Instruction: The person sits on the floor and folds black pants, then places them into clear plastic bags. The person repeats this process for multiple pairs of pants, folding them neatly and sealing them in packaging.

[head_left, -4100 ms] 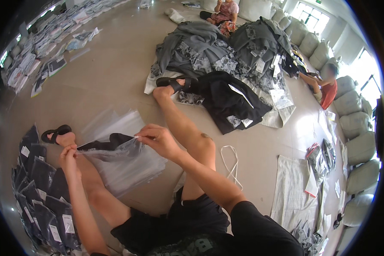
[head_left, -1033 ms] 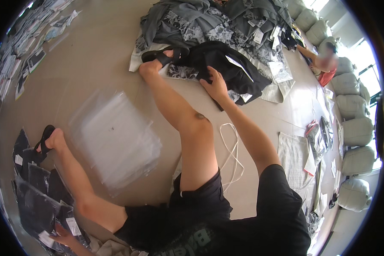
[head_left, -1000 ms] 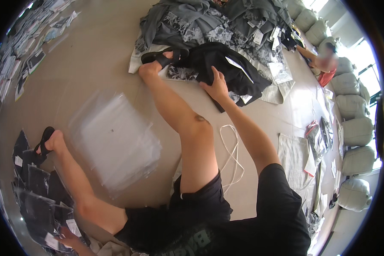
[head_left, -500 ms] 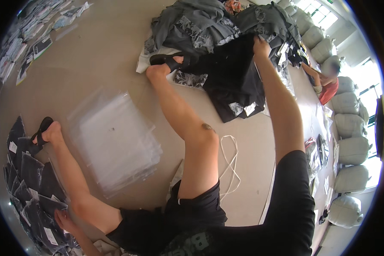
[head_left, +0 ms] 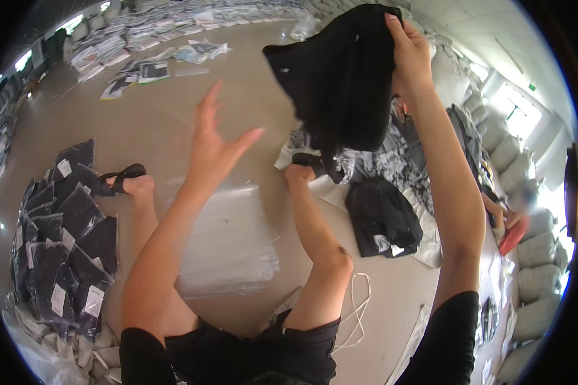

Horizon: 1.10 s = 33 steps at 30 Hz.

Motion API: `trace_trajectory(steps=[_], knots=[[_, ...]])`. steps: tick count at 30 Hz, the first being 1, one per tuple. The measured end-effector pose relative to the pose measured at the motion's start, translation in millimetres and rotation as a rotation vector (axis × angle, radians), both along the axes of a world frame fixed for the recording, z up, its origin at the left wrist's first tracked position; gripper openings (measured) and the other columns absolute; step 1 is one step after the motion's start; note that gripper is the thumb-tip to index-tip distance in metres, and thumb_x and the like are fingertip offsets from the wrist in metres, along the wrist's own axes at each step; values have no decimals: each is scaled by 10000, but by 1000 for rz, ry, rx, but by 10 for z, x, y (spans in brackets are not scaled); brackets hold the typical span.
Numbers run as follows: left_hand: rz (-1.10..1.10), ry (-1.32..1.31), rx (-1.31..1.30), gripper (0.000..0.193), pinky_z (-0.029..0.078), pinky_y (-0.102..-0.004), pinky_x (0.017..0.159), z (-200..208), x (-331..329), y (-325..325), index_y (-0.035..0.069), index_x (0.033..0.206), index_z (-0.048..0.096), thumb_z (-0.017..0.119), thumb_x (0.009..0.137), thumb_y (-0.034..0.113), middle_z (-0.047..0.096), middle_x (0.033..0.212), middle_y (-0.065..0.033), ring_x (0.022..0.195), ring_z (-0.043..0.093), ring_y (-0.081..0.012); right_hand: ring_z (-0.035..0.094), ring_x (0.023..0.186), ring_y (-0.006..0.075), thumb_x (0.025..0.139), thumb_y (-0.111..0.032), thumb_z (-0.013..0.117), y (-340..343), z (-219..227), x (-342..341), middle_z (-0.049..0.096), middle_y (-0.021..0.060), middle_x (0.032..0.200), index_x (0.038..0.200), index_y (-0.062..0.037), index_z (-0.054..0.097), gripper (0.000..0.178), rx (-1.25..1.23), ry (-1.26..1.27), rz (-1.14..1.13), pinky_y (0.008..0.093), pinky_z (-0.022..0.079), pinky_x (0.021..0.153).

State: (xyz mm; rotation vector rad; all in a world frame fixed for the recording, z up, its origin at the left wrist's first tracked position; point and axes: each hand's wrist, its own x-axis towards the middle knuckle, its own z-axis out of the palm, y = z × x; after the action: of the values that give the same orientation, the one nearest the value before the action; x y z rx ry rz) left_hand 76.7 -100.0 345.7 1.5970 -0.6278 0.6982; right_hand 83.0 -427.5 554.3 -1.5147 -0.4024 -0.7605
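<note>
While the right hand [head_left: 408, 48] holds a black garment [head_left: 340, 83] high in the upper middle of the frame, its fingers are closed tightly on the top edge of the cloth, and the garment hangs down loose below them. The left hand [head_left: 215, 141] is raised in the centre left of the frame, empty, with all fingers spread apart and touching nothing; it is near the garment but not on it.

I judge that the step in hand is the lifting and opening of one piece from the heap. The next move probably needs the left hand to catch the free hanging edge, so that both hands can stretch the cloth flat.

Below the hands, in the middle of the frame between the person's bare legs, lies a stack of clear plastic bags [head_left: 228, 240]; they look flat and empty. At the left edge there is a row of packed bags [head_left: 64, 250], each one holding a dark folded garment and bearing a white label. To the right of centre a pile of dark and grey clothes [head_left: 392, 192] lies on the floor [head_left: 167, 109], not bagged. White sacks [head_left: 533, 256] stand along the right edge; what is inside them I cannot tell.
</note>
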Motion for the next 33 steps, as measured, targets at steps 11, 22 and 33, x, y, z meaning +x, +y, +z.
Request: trace_trajectory(steps=[11,22,33], knots=[[-489,278,-207,415,569,-320,982,513,-747,1103,-9,1335,700,809,962,136,764,1206,-56,1092,720,-162,755,834,143,1085,-279,674,1640,-329,-145,797,74,996,1085,-21,761,273,-109,238,556,297,617,765],[435,1245,-107,498,575,-388,967,-2484,-1718,3819,22,1390,632,796,984,259,731,1221,-111,1105,707,-234,630,754,71,1039,-143,713,2696,-4025,-610,743,25,828,1123,7,779,184,-222,453,289,265,527,709],[262,408,621,378,542,-388,873,-2138,-2541,2320,63,1114,729,915,794,142,700,1053,-96,1023,669,-295,661,957,129,905,-208,895,3111,-4993,-2102,683,71,1161,1394,-24,636,583,72,875,464,285,567,828]])
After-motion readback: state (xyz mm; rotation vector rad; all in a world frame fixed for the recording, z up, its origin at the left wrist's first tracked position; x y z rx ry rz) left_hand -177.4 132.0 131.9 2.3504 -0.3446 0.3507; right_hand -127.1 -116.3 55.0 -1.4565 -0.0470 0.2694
